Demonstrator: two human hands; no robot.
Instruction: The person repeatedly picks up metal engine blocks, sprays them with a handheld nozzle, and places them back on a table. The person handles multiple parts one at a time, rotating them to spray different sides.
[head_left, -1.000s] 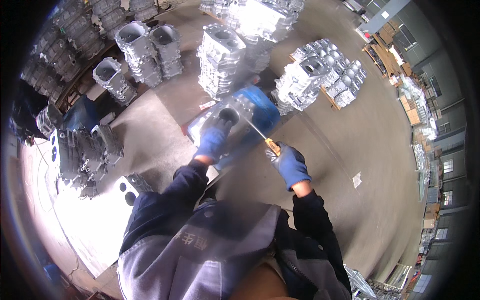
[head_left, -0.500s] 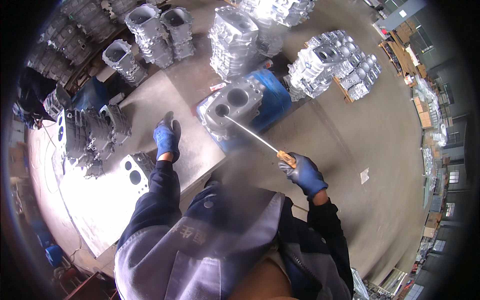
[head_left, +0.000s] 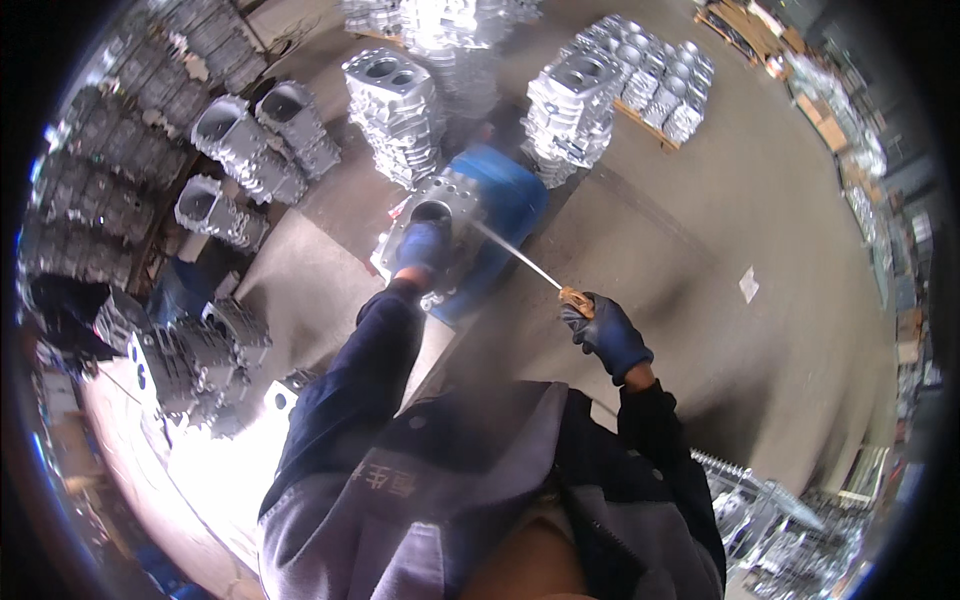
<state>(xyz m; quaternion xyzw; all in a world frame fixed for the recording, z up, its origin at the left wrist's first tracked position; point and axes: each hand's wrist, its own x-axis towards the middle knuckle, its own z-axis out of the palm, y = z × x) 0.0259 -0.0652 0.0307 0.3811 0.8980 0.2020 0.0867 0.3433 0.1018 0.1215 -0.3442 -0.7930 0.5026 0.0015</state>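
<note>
A grey metal housing casting (head_left: 462, 196) with round bores in its top face lies on a blue support (head_left: 512, 190) in front of me. Over the casting's near left part is my left hand (head_left: 425, 247) in a blue glove, at the edge of a bore. Its fingers are blurred and partly hidden, so their grip does not show. My right hand (head_left: 612, 338), in a blue and black glove, is closed round the amber handle of a long screwdriver (head_left: 530, 264). The thin metal shaft points up and left, its end beside the casting's right side.
Stacked castings (head_left: 395, 110) stand beyond the work, with more at far right (head_left: 575, 105) and left (head_left: 240, 145). Several castings (head_left: 185, 365) sit on the pale, glaring tabletop (head_left: 310, 255) at left. A white scrap (head_left: 748, 284) lies on the floor at right.
My left hand has moved from above the tabletop, rightward and up onto the casting. The screwdriver's tip has come out of the bore toward the right. The view has shifted.
</note>
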